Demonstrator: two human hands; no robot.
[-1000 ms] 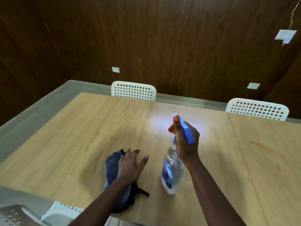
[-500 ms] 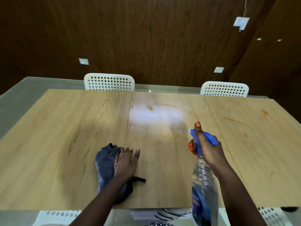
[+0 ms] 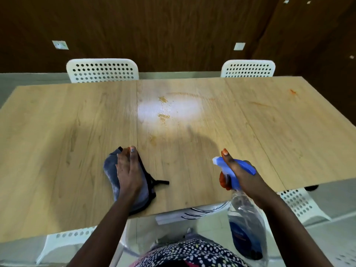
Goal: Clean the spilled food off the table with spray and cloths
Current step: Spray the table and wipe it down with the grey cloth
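On the near edge of the wooden table [image 3: 57,132], we press our left hand [image 3: 128,174] flat, fingers straight and together, on a crumpled grey cloth [image 3: 110,170] with black trim. Half a second ago the fingers were spread and the thumb stuck out; now they lie closed over the cloth. At 4 o'clock from the cloth, our right hand [image 3: 241,177] grips the neck of the spray bottle [image 3: 245,226], index finger laid along its blue head; the orange trigger shows below. Compared with the earlier frame, the bottle sits in much the same place, its clear plastic body hanging past the table edge.

Spilled food [image 3: 163,107] lies at 12 o'clock from the hands, well apart from both: two small, grainy tan patches on a pale, shiny wet oval, with a fainter smear nearer us. An orange stain [image 3: 293,91] marks the far right corner at 2 o'clock. The tabletop is light, grained board in three panels. Two white perforated chairs [image 3: 102,70] stand at the far side against a dark panelled wall [image 3: 173,26].
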